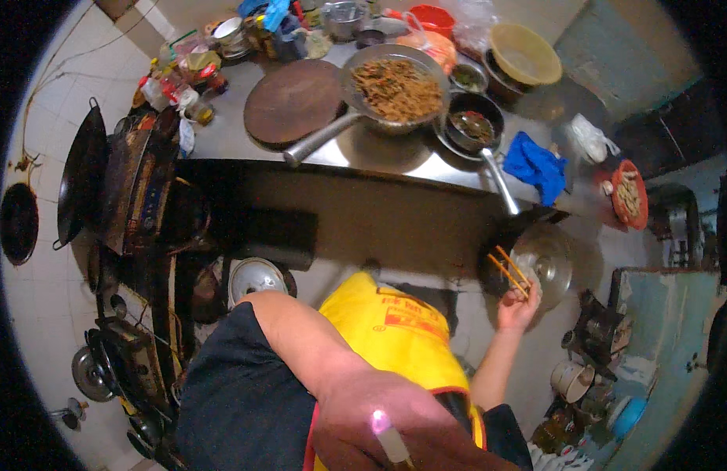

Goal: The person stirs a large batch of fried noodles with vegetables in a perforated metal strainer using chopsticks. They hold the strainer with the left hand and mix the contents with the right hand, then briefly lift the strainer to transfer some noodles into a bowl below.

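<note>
My right hand [519, 303], at the right, holds a pair of wooden chopsticks [509, 271] over the side of a metal basin or lid. My left arm is bent up towards the camera; my left hand [381, 412] is a blurred pinkish shape at the bottom, its fingers unclear. Ahead on the steel counter, a large long-handled metal pan [351, 88] holds browned, shredded-looking food [398, 88]. Right of it stands a small dark saucepan [496, 112] with liquid and bits inside. A round wooden chopping board [292, 103] lies left of the pan. A blue cloth [534, 168] lies right of the saucepan.
Bottles and jars [178, 88] crowd the counter's left end. A yellowish plastic bowl [525, 53] and a red basket [628, 194] of pale pieces are at the right. A wok [80, 173] stands upright at far left. Pots [572, 377] and other items sit at lower right.
</note>
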Tool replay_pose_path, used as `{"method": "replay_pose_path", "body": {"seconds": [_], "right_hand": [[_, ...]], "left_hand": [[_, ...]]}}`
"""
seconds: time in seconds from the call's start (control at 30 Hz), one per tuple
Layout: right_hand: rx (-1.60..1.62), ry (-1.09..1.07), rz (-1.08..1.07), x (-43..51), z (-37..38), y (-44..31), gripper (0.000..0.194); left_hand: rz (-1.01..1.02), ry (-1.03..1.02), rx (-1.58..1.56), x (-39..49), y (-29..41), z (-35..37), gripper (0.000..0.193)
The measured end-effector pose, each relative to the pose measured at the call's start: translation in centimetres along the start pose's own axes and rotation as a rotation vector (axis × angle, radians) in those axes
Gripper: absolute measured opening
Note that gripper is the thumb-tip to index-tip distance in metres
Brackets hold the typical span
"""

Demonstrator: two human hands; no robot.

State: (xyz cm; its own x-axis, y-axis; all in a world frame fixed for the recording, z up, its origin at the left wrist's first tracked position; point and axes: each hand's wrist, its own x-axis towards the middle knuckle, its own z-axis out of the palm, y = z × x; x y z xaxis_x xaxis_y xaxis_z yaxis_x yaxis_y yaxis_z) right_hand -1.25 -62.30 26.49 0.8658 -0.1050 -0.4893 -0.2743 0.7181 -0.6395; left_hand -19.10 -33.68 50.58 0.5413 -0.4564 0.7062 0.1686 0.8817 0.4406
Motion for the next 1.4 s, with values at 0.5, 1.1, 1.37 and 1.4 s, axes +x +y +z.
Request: {"method": "replay_pose_path", "body": {"seconds": [0.5, 1.1, 1.37, 1.4], "right_hand": [[-0.079, -0.260, 0.130, 10.0, 15.4, 7.3, 0.029], [-0.189, -0.386, 0.115, 19.8, 25.8, 9.6, 0.026], [-0.287, -0.463, 0.028, 18.6, 28.9, 11.0, 0.022], [-0.290, -0.475, 0.056, 18.4, 29.7, 11.4, 0.022]], "left_hand": [[0.213, 1.001, 1.455, -12.5, 17.0, -8.0, 0.064], [-0.784, 1.553, 0.256, -17.1, 20.9, -27.8, 0.027], [-0.848, 1.476, 0.627, -16.7, 20.5, -26.8, 0.036], [-0.845, 1.480, 0.673, -16.7, 20.7, -26.7, 0.038]]}}
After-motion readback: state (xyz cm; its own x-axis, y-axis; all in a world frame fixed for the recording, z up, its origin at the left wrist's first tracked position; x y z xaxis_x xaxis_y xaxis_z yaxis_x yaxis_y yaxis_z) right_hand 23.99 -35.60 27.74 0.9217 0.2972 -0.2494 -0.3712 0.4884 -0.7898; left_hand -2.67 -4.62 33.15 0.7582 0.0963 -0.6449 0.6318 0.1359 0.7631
